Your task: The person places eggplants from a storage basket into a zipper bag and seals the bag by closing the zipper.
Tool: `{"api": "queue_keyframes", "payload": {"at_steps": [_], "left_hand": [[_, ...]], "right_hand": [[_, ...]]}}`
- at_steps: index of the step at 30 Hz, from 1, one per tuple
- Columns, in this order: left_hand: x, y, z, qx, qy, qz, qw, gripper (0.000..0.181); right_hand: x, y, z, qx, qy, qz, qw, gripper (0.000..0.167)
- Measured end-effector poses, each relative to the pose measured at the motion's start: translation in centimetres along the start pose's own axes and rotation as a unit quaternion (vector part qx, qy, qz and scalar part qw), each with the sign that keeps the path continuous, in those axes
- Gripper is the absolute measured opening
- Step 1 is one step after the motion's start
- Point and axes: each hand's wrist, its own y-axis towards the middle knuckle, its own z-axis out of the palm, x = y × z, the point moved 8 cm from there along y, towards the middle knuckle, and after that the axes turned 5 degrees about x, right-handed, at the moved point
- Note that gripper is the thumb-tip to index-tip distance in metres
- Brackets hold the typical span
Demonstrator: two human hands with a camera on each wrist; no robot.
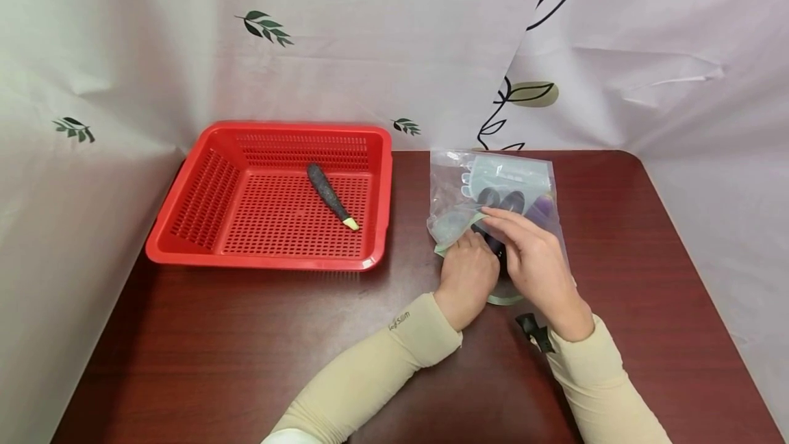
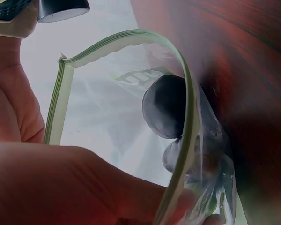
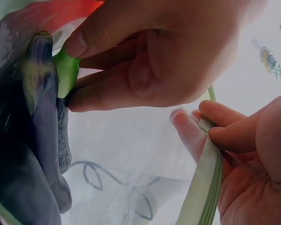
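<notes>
My left hand (image 1: 470,269) reaches into the mouth of a clear zip bag (image 1: 440,187). In the right wrist view, its thumb and fingers pinch the green stem end (image 3: 65,72) of a long, dark, rough-skinned vegetable (image 3: 63,140), mostly hidden behind purple eggplants (image 3: 44,108). My right hand (image 1: 542,259) pinches the bag's pale green zip edge (image 3: 203,180) between thumb and fingers. Rounded dark ends of eggplants (image 2: 166,107) show through the opening in the left wrist view.
Left of the bag stands a red perforated basket (image 1: 265,264). Inside it lies one long, dark, rough-skinned vegetable (image 1: 327,190) with a pale tip. Both rest on a dark red wooden table (image 1: 246,348), with patterned white cloth (image 1: 357,53) around its back and sides.
</notes>
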Motion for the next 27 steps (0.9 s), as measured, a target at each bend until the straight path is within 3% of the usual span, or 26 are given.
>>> {"api": "queue_keyframes", "payload": {"at_steps": [4, 21, 27], "left_hand": [[0.1, -0.1, -0.1, 0.003, -0.003, -0.004, 1.0, 0.034], [0.5, -1.5, -1.7, 0.006, -0.022, 0.033, 0.9992, 0.032], [1.1, -2.1, -3.1, -0.016, -0.037, 0.039, 0.9984, 0.029]], "right_hand": [[0.0, 0.1, 0.0, -0.003, 0.005, -0.002, 1.0, 0.041], [0.0, 0.1, 0.1, 0.003, 0.003, -0.004, 1.0, 0.04], [0.0, 0.2, 0.1, 0.004, 0.004, -0.004, 1.0, 0.04]]}}
